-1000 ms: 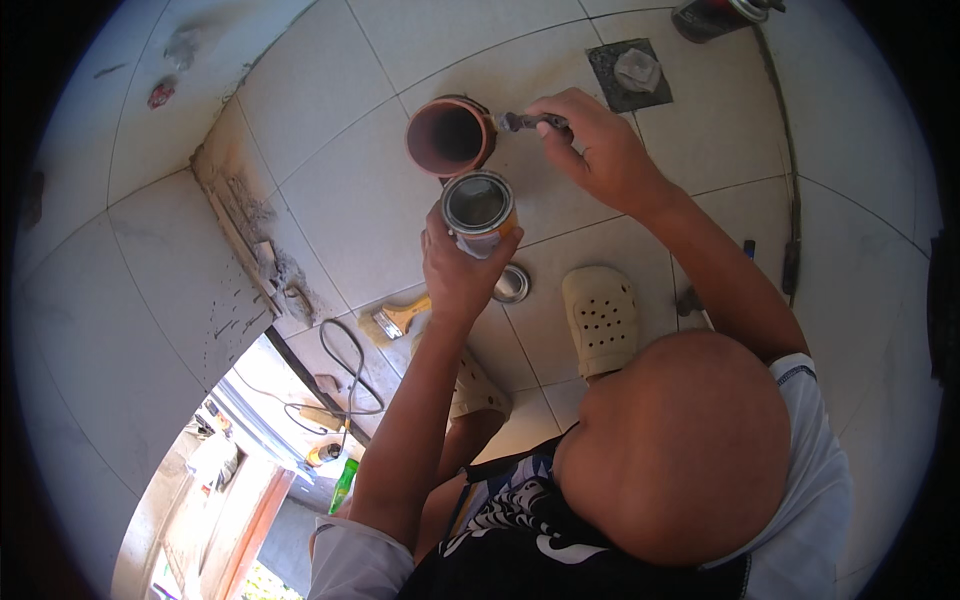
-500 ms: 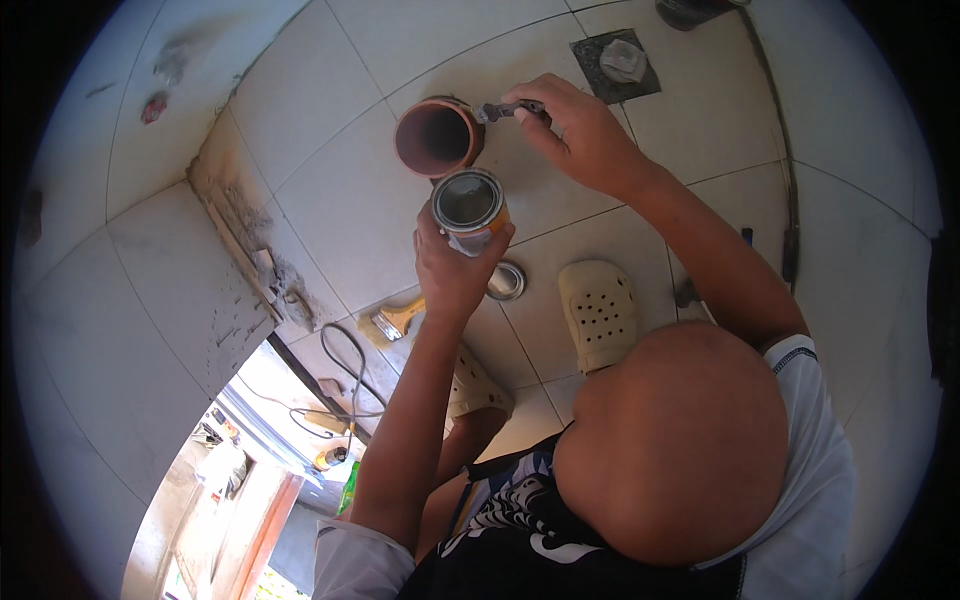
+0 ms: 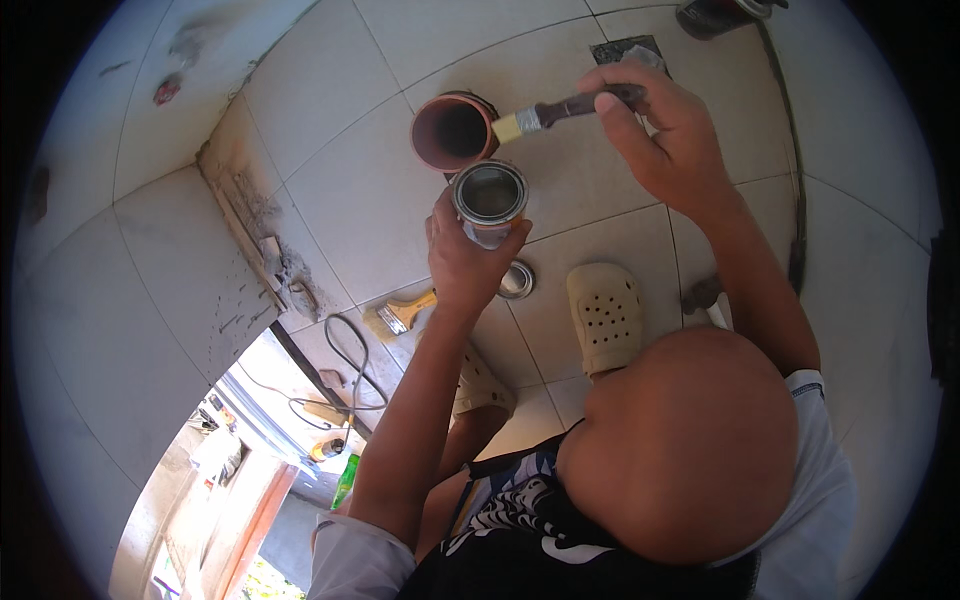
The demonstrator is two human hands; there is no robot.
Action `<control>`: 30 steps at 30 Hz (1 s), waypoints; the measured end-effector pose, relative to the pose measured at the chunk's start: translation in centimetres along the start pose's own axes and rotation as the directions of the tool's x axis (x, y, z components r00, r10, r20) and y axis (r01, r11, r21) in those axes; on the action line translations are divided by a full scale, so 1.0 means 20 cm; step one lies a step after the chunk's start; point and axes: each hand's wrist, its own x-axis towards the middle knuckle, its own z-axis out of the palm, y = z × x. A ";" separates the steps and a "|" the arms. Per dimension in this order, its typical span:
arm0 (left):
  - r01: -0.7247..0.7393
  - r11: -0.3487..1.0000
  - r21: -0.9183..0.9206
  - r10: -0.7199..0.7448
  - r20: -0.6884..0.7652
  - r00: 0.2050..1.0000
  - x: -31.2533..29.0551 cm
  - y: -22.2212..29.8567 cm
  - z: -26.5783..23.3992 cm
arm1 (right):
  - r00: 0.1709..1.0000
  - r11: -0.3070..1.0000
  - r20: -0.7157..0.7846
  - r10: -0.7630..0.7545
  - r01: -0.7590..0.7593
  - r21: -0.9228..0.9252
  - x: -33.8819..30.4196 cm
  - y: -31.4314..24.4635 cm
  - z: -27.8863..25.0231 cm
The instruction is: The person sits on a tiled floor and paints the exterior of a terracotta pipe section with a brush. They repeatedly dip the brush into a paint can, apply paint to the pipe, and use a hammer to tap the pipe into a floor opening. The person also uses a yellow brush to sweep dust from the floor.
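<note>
Two items held | right grip (image 3: 672, 140) clamped on brush (image 3: 570, 108), upper centre, farther right than before, pale bristles (image 3: 508, 128) now visible beside pipe (image 3: 427, 132), contact unclear | left grip (image 3: 465, 262) clamped around open can (image 3: 490, 234), centre | brushwork seems under way

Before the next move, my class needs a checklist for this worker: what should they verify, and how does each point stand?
1. Can held: ok, the left hand grips it.
2. Can open: ok, its lid lies on the tile floor.
3. Brush held by its dark handle: ok, in the right hand.
4. Bristles touching the pipe: cannot tell; they are at its rim, but contact is unclear.
5. Can filled enough: cannot tell; its depth is not visible.
6. Yellow-handled brush off the floor: not ok, it lies there.
</note>
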 end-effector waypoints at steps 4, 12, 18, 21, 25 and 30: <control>-0.058 0.998 0.001 0.058 -0.021 0.998 0.00 0.02 0.03 | 0.974 0.995 0.206 -0.098 0.097 0.016 -0.02 -0.10 0.01; -0.260 0.962 0.088 0.268 -0.092 0.959 0.01 0.02 0.02 | 0.870 0.951 0.480 -0.115 0.236 -0.199 -0.07 -0.10 0.17; -0.340 0.926 0.162 0.362 -0.128 0.923 0.01 0.01 -0.01 | 0.847 0.980 0.529 -0.049 0.143 -0.138 -0.07 -0.12 0.18; -0.325 0.935 0.143 0.344 -0.143 0.928 0.02 0.01 -0.01 | 0.879 0.981 0.471 -0.074 0.150 -0.124 -0.06 -0.12 0.18; -0.234 0.972 0.030 0.236 -0.138 0.962 0.01 0.04 0.03 | 0.843 0.994 0.534 0.056 0.006 -0.113 -0.07 -0.13 0.14; -0.079 0.996 -0.032 0.077 -0.052 0.996 -0.01 0.07 0.06 | 0.946 0.999 0.322 0.033 -0.044 0.027 -0.06 -0.12 0.06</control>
